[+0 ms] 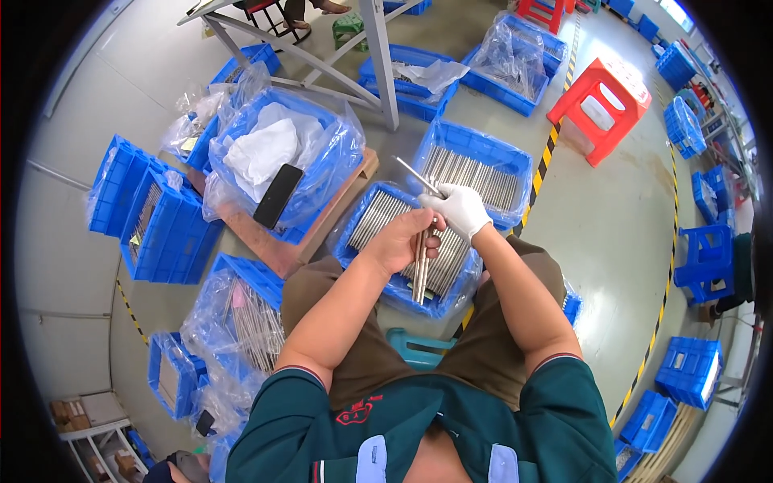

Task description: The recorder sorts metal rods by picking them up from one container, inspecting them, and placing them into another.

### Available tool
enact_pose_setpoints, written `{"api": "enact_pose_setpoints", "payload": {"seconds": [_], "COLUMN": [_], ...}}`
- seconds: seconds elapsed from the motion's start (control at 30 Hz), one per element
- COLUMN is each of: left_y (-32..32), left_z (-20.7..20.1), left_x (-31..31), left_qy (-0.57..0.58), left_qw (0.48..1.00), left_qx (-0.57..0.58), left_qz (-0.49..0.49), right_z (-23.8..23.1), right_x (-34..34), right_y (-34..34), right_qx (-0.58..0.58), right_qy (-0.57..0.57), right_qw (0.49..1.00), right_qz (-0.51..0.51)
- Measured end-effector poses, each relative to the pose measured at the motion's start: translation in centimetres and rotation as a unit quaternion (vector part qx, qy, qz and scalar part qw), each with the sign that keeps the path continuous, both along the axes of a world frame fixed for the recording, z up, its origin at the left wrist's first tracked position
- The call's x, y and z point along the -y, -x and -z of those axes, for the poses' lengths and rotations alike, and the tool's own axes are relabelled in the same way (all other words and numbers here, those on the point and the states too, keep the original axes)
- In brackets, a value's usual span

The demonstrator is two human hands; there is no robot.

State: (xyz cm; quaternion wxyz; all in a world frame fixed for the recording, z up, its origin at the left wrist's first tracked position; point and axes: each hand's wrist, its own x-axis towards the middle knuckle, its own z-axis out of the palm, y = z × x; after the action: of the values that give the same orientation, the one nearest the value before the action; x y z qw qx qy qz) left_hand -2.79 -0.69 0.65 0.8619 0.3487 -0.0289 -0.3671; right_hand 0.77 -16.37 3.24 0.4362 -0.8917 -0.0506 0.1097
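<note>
My left hand (400,241), bare, is closed round a few thin metal rods (420,278), whose lower ends point toward me. In a white glove, my right hand (457,211) touches the left and grips a single metal rod (415,175) that slants up to the left. Both hands are over a blue plastic-lined bin (342,245) with rows of similar rods lying in it. Just beyond, a second lined blue bin (523,171) also holds rods side by side. Fingers partly hide where the rods pass between the hands.
On the left, a lined blue bin (328,121) with white cloth and a black phone (279,196) stands on a wooden pallet (270,241). Stacked blue crates (173,233) are farther left. A red stool (600,105) stands right of a striped floor line (546,157). Metal table legs (380,68) rise ahead.
</note>
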Motion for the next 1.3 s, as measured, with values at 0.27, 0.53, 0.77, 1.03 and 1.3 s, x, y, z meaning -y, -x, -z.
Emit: {"api": "enact_pose_setpoints", "payload": {"seconds": [0.27,0.53,0.77,1.03,1.3], "left_y": [-1.0,-3.7,-3.1,-1.6,-0.3], "left_z": [-0.1,0.3,0.3,0.2,-0.3], "left_x": [-1.0,-2.7,-1.3,1.0,1.7], "left_qy": [-0.041,0.054,0.036,-0.038,-0.103], "left_qw": [0.991,0.952,0.96,0.977,0.978], "left_qx": [-0.022,-0.069,-0.047,-0.041,-0.041], "left_qz": [-0.128,-0.294,-0.274,-0.204,-0.179], "right_z": [0.8,-0.4,0.6,0.3,0.5], "right_x": [1.0,1.1,-0.1,-1.6,-1.7], "right_y": [-0.3,2.5,2.5,2.1,2.0], "right_qx": [-0.017,-0.177,-0.085,-0.039,-0.135], "right_qy": [-0.051,-0.244,-0.196,-0.245,-0.375], "right_qw": [0.997,0.953,0.977,0.967,0.914], "right_qz": [0.05,-0.021,-0.015,0.055,0.071]}}
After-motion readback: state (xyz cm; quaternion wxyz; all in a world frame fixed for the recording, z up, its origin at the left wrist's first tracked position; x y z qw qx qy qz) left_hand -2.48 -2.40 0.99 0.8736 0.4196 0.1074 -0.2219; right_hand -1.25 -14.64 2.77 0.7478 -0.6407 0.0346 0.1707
